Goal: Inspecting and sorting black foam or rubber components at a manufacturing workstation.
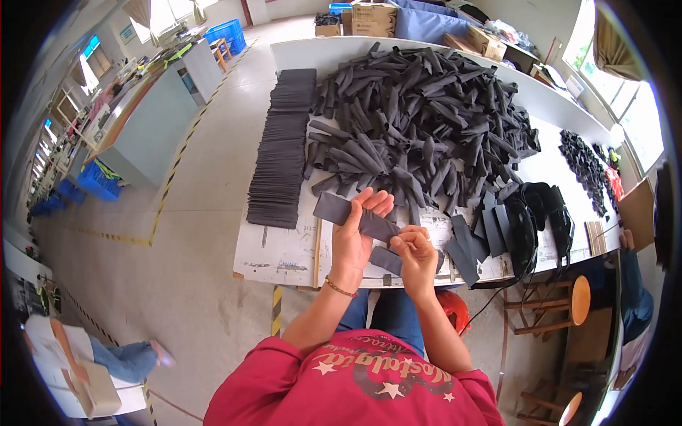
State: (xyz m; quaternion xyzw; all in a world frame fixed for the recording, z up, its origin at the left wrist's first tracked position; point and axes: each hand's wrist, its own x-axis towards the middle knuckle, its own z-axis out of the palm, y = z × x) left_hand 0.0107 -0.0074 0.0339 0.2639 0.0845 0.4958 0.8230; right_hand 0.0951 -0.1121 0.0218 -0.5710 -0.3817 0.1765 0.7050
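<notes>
My left hand (355, 231) is closed round a flat black fabric strip (331, 207), thumb on top, with the fingertips showing beyond it. At the strip's right end, my right hand (416, 257) pinches its edge between thumb and fingers. A second black strip (385, 261) lies on the table partly under my right hand. Beyond my hands rises a large loose heap of curled black fabric pieces (426, 121). Left of that heap, similar pieces lie flat in a long, neat overlapping row (275, 156).
Glossy black curved pieces (524, 238) with flat dark strips stand right of my hands on the white table (277, 255). A thin wooden stick (317, 252) lies near its front edge. Wooden stools (579, 299) stand at right. People (128, 358) are at lower left and far right.
</notes>
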